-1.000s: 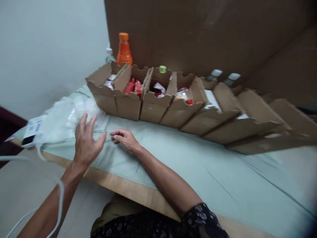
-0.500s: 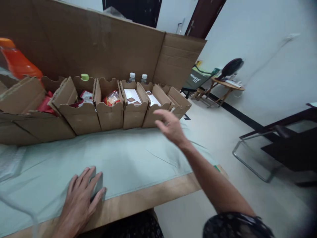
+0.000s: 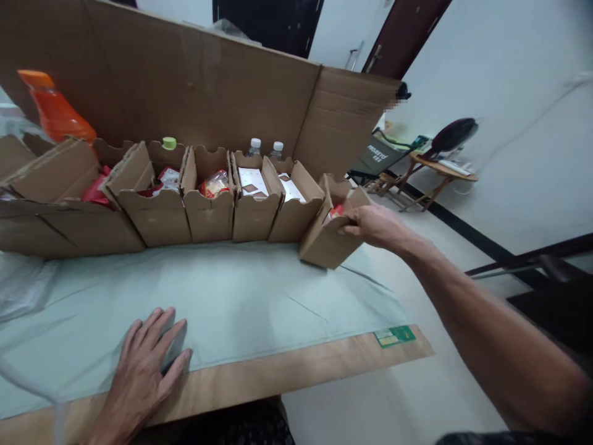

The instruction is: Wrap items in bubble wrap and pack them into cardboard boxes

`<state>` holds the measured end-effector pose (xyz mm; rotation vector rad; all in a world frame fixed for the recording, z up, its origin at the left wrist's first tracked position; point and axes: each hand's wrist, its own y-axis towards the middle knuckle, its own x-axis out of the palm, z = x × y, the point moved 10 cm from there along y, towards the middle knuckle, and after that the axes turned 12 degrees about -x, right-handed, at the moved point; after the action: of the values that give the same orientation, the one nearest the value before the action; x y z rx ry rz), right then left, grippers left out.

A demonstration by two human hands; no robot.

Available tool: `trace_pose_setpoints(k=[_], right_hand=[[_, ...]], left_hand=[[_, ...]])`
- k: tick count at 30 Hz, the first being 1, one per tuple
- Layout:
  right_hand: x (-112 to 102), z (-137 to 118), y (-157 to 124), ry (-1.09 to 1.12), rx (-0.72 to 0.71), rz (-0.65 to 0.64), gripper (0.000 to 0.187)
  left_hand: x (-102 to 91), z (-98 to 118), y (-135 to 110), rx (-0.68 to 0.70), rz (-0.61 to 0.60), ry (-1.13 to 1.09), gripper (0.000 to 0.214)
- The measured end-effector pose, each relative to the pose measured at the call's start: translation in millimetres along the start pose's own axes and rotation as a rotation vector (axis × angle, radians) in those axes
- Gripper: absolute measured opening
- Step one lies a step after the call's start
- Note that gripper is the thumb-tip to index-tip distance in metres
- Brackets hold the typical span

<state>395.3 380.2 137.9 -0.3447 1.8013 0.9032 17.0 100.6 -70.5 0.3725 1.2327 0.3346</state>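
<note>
My right hand [image 3: 373, 225] grips the front rim of the rightmost cardboard box [image 3: 330, 244], which is tilted and stands apart from the row. Something red and white [image 3: 334, 212] shows inside it. My left hand [image 3: 146, 355] lies palm down with fingers spread at the near edge of the cloth-covered table [image 3: 231, 284]; nothing is in it. Beside the tilted box, a cardboard box [image 3: 296, 213] with a white card in it stands in the row. Farther left, another box [image 3: 208, 216] has a clear and red packet [image 3: 215, 183] in it.
A tall cardboard panel [image 3: 208, 93] rises behind the boxes. An orange bottle [image 3: 60, 111] and two white-capped bottles [image 3: 254, 147] stand behind the row. A green card [image 3: 393, 335] lies at the table's right corner. Clear plastic [image 3: 25, 287] lies at the left.
My right hand has moved right and taken hold of the rightmost box, which has come forward, tilted and away from its neighbour. My left hand stays on the table.
</note>
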Motion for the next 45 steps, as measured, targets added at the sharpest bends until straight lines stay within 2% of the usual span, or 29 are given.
trace_pose_setpoints(k=[3,8,11,12,14,16,19,21,22,23,25,27,29,32,35,39,43,45], right_hand=[[24,-38,9,-0.012,-0.055,-0.262,0.021],[60,-119,55,-0.041,-0.059,-0.418,0.025],[68,-165,78,0.243,0.012,-0.378,0.028],[63,-180,83,0.375,0.003,-0.325,0.027],[37,-198,84,0.544,-0.061,-0.157,0.026],[1,-191,66,0.517,-0.085,0.048,0.022],[-39,-135,1,0.373,0.082,0.394,0.014],[-39,-88,-57,0.389,0.25,0.596,0.015],[-24,-67,-82,0.436,0.346,0.622,0.017],[-3,-52,-102,0.498,0.422,0.601,0.019],[52,-42,-123,0.648,0.486,0.424,0.032],[102,-56,-126,0.791,0.454,0.219,0.045],[132,-73,-124,0.855,0.403,0.124,0.052],[147,-82,-124,0.783,0.39,0.145,0.049],[149,-81,-136,0.65,0.412,0.162,0.037],[149,-81,-147,0.533,0.433,0.151,0.03],[152,-83,-129,0.572,0.412,0.136,0.031],[156,-83,-117,0.637,0.412,0.138,0.037]], left_hand=[[-7.9,2,2,-0.016,0.026,-0.039,0.039],[-21.6,9,3,-0.07,0.055,-0.155,0.039],[-26.7,22,8,-0.115,0.049,-0.271,0.041],[-27.2,28,11,-0.13,0.037,-0.313,0.044],[-26.9,37,19,-0.167,0.008,-0.387,0.051],[-25.6,43,27,-0.21,-0.013,-0.439,0.058],[-20.3,41,38,-0.302,-0.032,-0.488,0.066],[-10.8,38,46,-0.379,-0.074,-0.532,0.07],[-4.2,37,50,-0.419,-0.105,-0.566,0.072],[2.6,36,55,-0.456,-0.134,-0.608,0.074],[15.6,38,66,-0.525,-0.174,-0.703,0.08],[26.9,44,78,-0.573,-0.199,-0.796,0.083],[35.4,52,88,-0.584,-0.223,-0.859,0.079],[39.8,59,90,-0.589,-0.211,-0.89,0.062],[40.6,54,76,-0.62,-0.176,-0.874,0.049],[41.8,42,66,-0.657,-0.169,-0.898,0.048],[38.8,35,89,-0.664,-0.177,-0.964,0.06],[39.8,35,103,-0.675,-0.213,-0.961,0.062]])
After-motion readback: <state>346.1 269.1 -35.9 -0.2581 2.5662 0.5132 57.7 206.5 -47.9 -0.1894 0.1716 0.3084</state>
